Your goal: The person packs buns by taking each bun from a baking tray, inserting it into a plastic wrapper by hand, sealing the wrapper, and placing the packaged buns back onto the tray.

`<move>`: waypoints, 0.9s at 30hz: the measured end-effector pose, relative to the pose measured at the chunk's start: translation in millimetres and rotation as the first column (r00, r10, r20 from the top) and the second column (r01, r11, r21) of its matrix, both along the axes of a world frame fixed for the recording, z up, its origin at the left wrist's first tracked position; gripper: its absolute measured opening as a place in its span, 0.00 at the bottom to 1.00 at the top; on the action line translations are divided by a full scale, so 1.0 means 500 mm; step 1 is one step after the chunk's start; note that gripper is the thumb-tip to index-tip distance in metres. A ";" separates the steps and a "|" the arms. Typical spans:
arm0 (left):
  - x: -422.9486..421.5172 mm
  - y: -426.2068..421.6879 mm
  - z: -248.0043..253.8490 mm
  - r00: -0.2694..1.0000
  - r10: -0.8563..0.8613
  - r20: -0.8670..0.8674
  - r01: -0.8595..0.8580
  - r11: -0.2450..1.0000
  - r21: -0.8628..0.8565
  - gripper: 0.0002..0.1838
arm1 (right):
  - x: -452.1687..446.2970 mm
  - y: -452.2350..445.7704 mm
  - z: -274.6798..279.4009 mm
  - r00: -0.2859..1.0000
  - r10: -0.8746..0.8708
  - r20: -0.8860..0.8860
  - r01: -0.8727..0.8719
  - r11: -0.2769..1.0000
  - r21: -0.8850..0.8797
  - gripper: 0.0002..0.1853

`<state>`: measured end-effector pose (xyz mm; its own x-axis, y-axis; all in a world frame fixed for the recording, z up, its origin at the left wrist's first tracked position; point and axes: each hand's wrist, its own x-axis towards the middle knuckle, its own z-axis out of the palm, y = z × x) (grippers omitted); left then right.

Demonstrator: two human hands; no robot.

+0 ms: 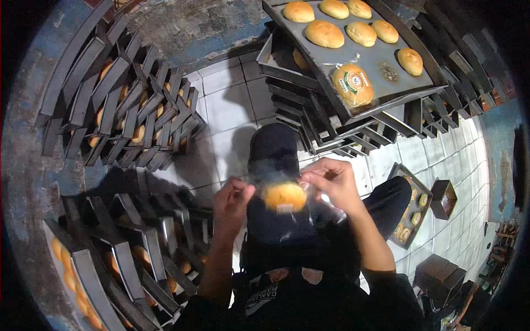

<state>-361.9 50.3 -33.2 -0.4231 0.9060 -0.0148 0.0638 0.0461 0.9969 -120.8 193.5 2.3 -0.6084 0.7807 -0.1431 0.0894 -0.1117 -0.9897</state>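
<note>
In front of my lap hangs a golden bun (pixel 285 197) in a clear plastic bag (pixel 287 214), smeared by motion. The fingers of my left hand (pixel 231 203) are pinched at the bag's left corner. At the opposite upper corner, my right hand (pixel 333 181) pinches the plastic between thumb and fingers. A pale label shows low on the bun. Beyond my right hand, a wrapped bun (pixel 353 85) with a printed label lies on a dark baking tray (pixel 381 55). Several unwrapped buns (pixel 324 34) share that tray.
Stacked trays of buns (pixel 118 105) stand at the left, with more trays (pixel 110 248) at lower left. Another stack (pixel 331 132) supports the top tray. On the white tiled floor (pixel 226 107), right of my knee, lie a tray of small breads (pixel 411 220) and a box (pixel 443 198).
</note>
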 end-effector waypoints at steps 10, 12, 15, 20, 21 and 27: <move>-0.001 -0.074 -0.033 0.986 -0.148 -0.076 0.128 0.966 -0.224 0.10 | 0.034 -0.054 -0.087 0.996 -0.054 0.076 0.031 0.959 0.281 0.07; 0.005 -0.090 -0.056 0.976 -0.192 -0.105 0.156 0.948 -0.276 0.10 | 0.038 -0.087 -0.125 0.989 -0.080 0.122 0.068 0.992 0.102 0.08; 0.021 -0.114 -0.059 0.948 -0.278 -0.156 0.192 0.889 -0.417 0.14 | 0.052 -0.107 -0.141 0.961 -0.060 0.271 0.084 0.993 -0.080 0.08; 0.013 -0.091 -0.084 0.964 -0.265 -0.020 0.201 0.776 -0.598 0.20 | 0.052 -0.084 -0.183 0.987 0.018 0.161 0.032 0.952 -0.305 0.10; 0.006 -0.085 -0.078 0.964 -0.266 -0.023 0.200 0.778 -0.596 0.20 | 0.050 -0.077 -0.188 0.989 0.048 0.142 0.011 0.921 -0.389 0.12; 0.003 -0.083 -0.138 0.972 -0.175 0.154 0.216 0.927 -0.306 0.12 | 0.053 -0.045 -0.128 0.932 0.363 -0.005 -0.351 0.896 -0.273 0.20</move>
